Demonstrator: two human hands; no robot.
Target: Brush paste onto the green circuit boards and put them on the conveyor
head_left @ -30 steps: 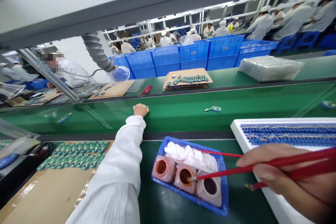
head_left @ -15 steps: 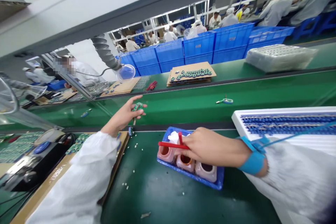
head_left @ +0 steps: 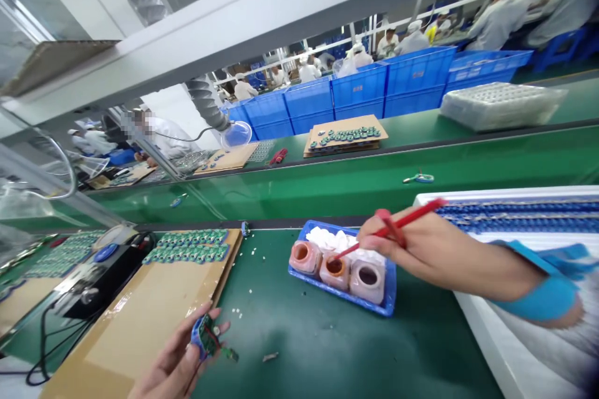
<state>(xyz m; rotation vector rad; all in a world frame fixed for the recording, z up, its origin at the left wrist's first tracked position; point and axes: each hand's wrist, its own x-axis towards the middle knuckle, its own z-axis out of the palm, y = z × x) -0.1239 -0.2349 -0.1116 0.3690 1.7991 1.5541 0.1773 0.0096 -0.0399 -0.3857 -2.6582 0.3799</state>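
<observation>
My left hand (head_left: pixel 185 355), at the bottom, is closed on a small green circuit board (head_left: pixel 204 335) with a blue part at its side. A smaller green piece hangs from the board by what looks like a wire. My right hand (head_left: pixel 397 240) grips a thin-tipped red stick (head_left: pixel 414 215); a second short red piece crosses it at the fingers. The stick's thin end points down at the mouth of the middle jar (head_left: pixel 334 273) in a blue tray (head_left: pixel 391 299). Reddish-stained jars (head_left: pixel 305 257) stand in a row there, with crumpled white tissue (head_left: pixel 330 238) behind them.
Rows of circuit boards (head_left: pixel 187 244) lie on cardboard (head_left: pixel 173 299) at left, beside a black device (head_left: pixel 100 280). At right is a white foam tray (head_left: pixel 472 280) with blue parts. A green conveyor (head_left: pixel 299 190) runs behind, carrying small pieces. White scraps dot the green table.
My left hand has come back from over the conveyor edge to the near table, bringing the circuit board. My right hand has shifted right, and the red stick now slants down to the middle jar.
</observation>
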